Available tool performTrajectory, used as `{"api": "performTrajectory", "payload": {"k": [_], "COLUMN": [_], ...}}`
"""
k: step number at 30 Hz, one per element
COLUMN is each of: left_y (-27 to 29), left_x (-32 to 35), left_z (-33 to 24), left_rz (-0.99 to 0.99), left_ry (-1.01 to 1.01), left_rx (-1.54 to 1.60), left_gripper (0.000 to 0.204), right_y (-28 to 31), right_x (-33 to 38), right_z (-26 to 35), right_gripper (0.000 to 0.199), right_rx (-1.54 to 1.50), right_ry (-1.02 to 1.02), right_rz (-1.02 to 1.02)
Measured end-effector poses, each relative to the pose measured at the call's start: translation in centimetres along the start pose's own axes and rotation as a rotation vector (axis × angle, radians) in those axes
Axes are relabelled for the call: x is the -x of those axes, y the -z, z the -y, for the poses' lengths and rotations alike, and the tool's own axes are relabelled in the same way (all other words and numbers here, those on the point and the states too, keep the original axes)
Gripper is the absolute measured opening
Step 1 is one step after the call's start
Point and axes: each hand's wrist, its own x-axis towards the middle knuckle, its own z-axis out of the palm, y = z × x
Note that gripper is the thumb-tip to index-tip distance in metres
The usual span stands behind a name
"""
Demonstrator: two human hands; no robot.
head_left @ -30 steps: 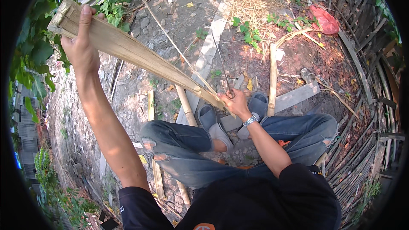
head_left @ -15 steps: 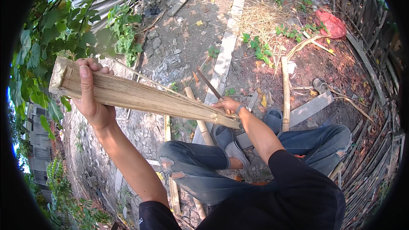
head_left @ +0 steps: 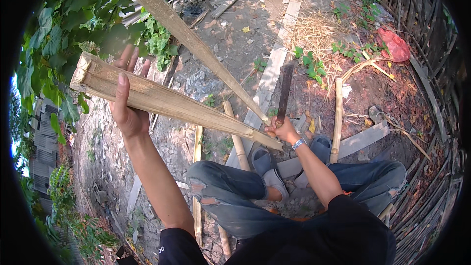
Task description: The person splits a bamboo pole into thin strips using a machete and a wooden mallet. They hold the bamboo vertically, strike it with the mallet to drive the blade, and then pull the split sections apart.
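Observation:
My left hand (head_left: 128, 99) grips the thick part of a split bamboo piece (head_left: 162, 102) near its upper left end, thumb over the top and fingers spread behind it. A thinner bamboo strip (head_left: 189, 39) has peeled away and points up to the top left. Both meet low at the centre, where my right hand (head_left: 283, 130) is closed on the handle of a dark-bladed knife (head_left: 284, 91). The blade points up and away from me. A watch is on my right wrist. My knees in torn jeans are below the hands.
A bamboo pole (head_left: 337, 118) stands to the right of my right hand. A pale plank (head_left: 269, 78) runs up the bare ground, with dry straw and a red bag (head_left: 395, 46) at the upper right. Leafy plants (head_left: 59, 44) fill the left. A stick fence (head_left: 441, 118) curves along the right.
The bamboo has opened into two parts, the thin strip swinging up to the top left. My left hand dropped and loosened its fingers. The knife blade now stands upright.

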Motion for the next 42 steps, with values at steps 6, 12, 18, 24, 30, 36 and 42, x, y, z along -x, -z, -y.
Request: {"api": "performTrajectory", "payload": {"k": [6, 12, 18, 24, 30, 36, 42], "left_y": [-2.7, -5.7, -7.4, -7.5, -5.5, -5.8, -6.1], "left_x": [-0.8, -1.3, -1.7, -3.1, -4.7, -4.1, -3.8], "left_z": [0.2, -0.8, -0.7, 1.7, 3.9, 3.2, 2.9], "left_rz": [0.148, 0.216, 0.142, -0.012, -0.082, -0.045, -0.039], "left_ry": [0.075, 0.213, 0.259, 0.234, 0.206, 0.222, 0.214], "left_rx": [0.116, 0.099, 0.089, -0.001, -0.126, -0.135, -0.148], "left_gripper": [0.047, 0.076, 0.051, 0.040, 0.041, 0.046, 0.043], "right_y": [1.2, -0.1, 0.4, 2.4, 6.2, 7.1, 3.9], "right_x": [1.0, 1.8, 1.4, 2.8, 11.4, 16.1, 16.7], "right_z": [1.0, 0.0, 0.8, 4.8, 15.1, 13.0, 12.7], "right_gripper": [0.034, 0.026, 0.017, 0.022, 0.040, 0.056, 0.058], "right_rx": [0.250, 0.171, 0.146, 0.320, 0.406, 0.419, 0.384], "right_ry": [-0.040, 0.010, -0.012, 0.292, 0.047, 0.013, -0.009], "right_rz": [-0.058, -0.041, 0.043, -0.249, -0.224, 0.011, 0.119]}}
